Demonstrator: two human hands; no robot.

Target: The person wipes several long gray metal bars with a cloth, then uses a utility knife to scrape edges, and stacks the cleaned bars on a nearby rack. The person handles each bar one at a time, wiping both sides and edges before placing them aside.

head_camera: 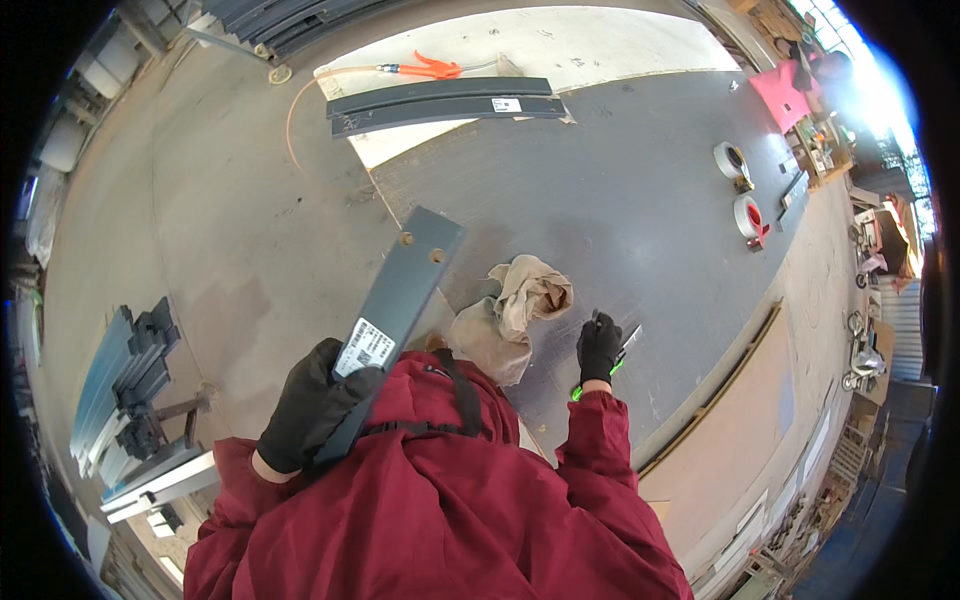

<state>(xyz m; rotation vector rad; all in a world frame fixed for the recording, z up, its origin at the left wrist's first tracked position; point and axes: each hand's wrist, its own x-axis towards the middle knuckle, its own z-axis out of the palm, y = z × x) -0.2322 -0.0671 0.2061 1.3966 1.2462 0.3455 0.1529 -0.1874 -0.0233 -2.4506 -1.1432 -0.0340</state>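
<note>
In my black-gloved left hand (pixel 315 401) is a long dark grey profile (pixel 409 270), tilted up and away from me. It has two round holes near its far end and a white printed label (pixel 365 347) beside my thumb. My right hand (pixel 598 349), also gloved in black, is low over the grey tabletop (pixel 637 217) with its fingers curled. A bright green-handled knife or scraper (pixel 632 337) lies partly hidden beneath that hand and wrist; whether the fingers hold anything is unclear. A crumpled beige cloth (pixel 525 300) sits between my hands.
Two dark profiles (pixel 442 97) lie across the table's far end, beside an orange air blow gun (pixel 431 69) with a hose. Two tape dispensers (pixel 731 161) (pixel 748 219) stand at the right. Stacked profiles (pixel 135 375) are at the left. A board (pixel 720 450) lies right of the table.
</note>
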